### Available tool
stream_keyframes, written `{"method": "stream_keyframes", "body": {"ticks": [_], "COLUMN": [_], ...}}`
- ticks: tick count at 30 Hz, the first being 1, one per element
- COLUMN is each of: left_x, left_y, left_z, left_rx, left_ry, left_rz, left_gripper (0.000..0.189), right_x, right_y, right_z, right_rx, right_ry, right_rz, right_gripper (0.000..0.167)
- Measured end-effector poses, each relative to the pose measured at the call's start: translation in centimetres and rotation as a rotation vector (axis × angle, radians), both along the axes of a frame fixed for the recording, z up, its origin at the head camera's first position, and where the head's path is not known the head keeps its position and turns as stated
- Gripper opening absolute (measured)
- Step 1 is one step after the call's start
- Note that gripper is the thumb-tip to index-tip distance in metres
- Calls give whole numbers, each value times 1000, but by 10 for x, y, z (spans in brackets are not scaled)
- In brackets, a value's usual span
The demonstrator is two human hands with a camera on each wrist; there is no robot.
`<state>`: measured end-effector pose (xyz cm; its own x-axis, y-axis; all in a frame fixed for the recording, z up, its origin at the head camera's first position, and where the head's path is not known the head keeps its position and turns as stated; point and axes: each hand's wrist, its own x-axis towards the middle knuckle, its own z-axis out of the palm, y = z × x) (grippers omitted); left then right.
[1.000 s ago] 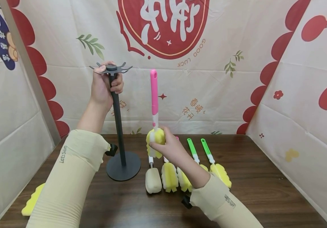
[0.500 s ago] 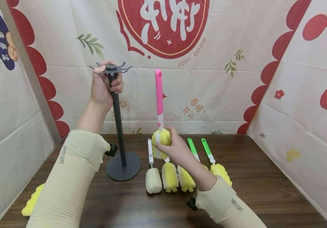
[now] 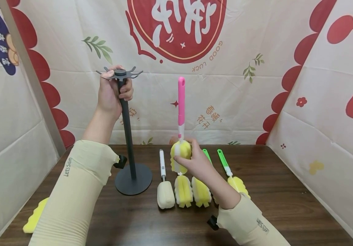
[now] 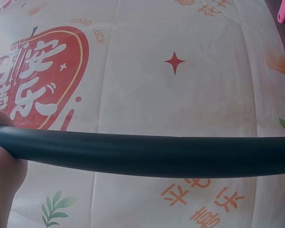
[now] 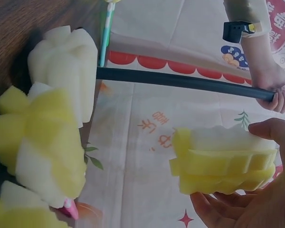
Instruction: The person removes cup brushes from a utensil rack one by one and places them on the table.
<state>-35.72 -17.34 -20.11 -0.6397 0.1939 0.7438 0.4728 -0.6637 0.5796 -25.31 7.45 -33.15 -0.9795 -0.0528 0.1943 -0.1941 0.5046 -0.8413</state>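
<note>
In the head view my left hand (image 3: 110,92) grips a dark metal stand (image 3: 128,130) at the top of its pole, just under the ring of hooks. The stand's round base rests on the table. My right hand (image 3: 195,159) holds a pink-handled sponge brush (image 3: 181,112) by its yellow and white sponge head, handle pointing up. It is above the row of brushes, to the right of the stand. In the right wrist view the sponge head (image 5: 223,161) sits between thumb and fingers. The left wrist view shows the pole (image 4: 156,154) crossing the frame, with part of the hand at its left end.
A white-handled brush with a cream sponge (image 3: 165,194) lies beside two yellow and white sponge heads (image 3: 183,191). Farther right lie green-handled brushes (image 3: 224,162), one partly behind my right arm. A yellow sponge (image 3: 36,217) lies at the left, partly hidden by my left sleeve.
My right hand has moved to the right with the pink-handled sponge brush, away from the stand, uncovering the white brush handle. The left hand and the stand have stayed put.
</note>
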Motion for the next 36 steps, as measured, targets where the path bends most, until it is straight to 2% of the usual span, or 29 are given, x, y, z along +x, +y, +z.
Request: {"method": "stream_keyframes", "body": {"ticks": [10, 15, 24, 32, 36], "left_x": [1, 0, -1, 1, 1], "left_y": [0, -1, -3, -2, -1], "left_z": [0, 1, 1, 1, 0], "left_rx": [-3, -4, -10, 12, 3], "left_ry": [13, 12, 20, -9, -11], "left_rz": [1, 8, 16, -36, -34], "left_gripper": [26, 27, 27, 27, 27], "right_x": [2, 5, 8, 11, 14], "right_y": [9, 16, 24, 35, 41], "right_z": [-7, -8, -8, -11, -14], "right_rx": [-4, 39, 54, 93, 117], "right_ry": [-57, -37, -37, -31, -19], "right_rz": [-35, -43, -42, -49, -60], "right_gripper": [69, 69, 71, 73, 71]}}
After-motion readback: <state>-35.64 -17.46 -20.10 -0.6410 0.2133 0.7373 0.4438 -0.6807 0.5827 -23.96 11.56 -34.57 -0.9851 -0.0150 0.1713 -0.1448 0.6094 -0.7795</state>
